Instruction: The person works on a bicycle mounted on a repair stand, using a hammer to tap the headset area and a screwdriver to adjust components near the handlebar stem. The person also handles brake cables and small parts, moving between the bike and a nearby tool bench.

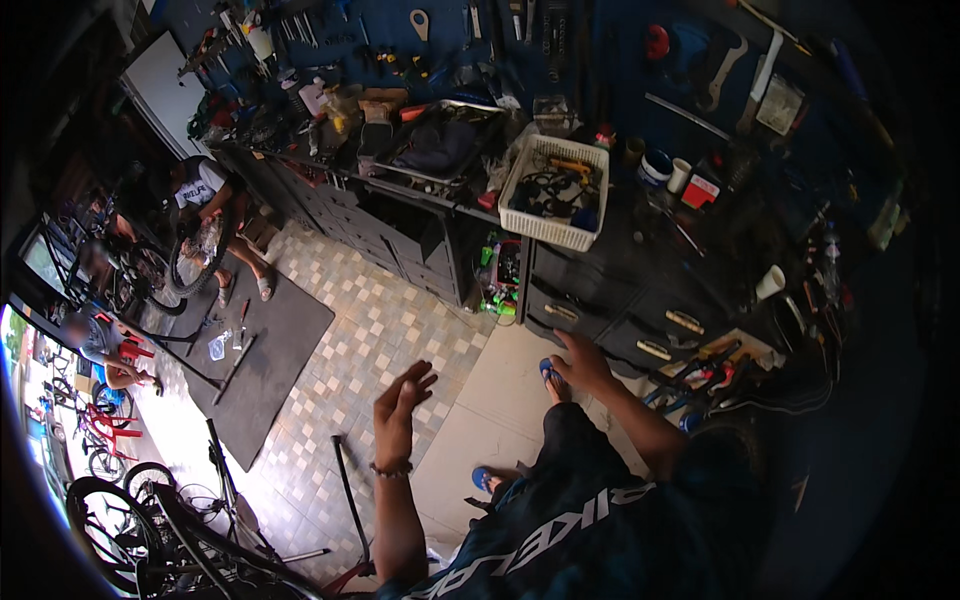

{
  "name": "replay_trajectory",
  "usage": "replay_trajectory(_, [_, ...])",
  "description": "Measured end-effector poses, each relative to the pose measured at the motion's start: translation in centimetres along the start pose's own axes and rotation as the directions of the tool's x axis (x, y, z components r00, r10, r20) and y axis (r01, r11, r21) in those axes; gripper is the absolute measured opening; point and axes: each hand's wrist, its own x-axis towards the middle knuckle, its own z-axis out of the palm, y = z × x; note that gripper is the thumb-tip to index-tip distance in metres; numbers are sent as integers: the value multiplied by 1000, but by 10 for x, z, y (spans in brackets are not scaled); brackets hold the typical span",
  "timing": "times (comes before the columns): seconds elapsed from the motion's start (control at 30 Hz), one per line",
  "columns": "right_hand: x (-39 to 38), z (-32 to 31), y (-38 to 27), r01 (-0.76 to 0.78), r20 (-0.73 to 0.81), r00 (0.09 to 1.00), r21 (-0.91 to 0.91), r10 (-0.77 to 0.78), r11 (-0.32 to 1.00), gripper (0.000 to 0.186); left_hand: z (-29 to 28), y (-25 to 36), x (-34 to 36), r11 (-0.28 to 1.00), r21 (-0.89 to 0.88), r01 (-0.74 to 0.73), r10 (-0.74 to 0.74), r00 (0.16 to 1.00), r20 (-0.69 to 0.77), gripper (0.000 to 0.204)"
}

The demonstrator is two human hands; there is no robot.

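Observation:
My left hand [403, 405] is raised over the tiled floor [370, 320], its fingers loosely curled and apart, holding nothing that I can see. My right hand [578, 365] is also in the air, fingers apart and empty, in front of the dark drawer cabinet [590, 285] with pale handles. Above it on the bench sits a white plastic basket [520, 225] of parts and tools. My feet in blue sandals stand on large beige tiles [470, 420].
A co-worker [205, 185] handles a bicycle wheel beside a grey mat [280, 400] with tools; another person [100, 350] sits by the bright doorway. Bicycles [120, 530] crowd the lower left. A cluttered bench [330, 150] runs along the tool wall, with tools [690, 370] low at right.

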Motion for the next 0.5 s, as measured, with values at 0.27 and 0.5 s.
replay_trajectory(0.27, [88, -78, 66, -233, 442, 894, 596, -72, 769, 45, 80, 33, 397, 745, 571, -345, 480, 871, -101, 49])
replay_trajectory(0.5, [122, -176, 120, -359, 508, 861, 642, -26, 678, 39, 73, -34, 641, 344, 905, 248, 437, 811, -389, 70])
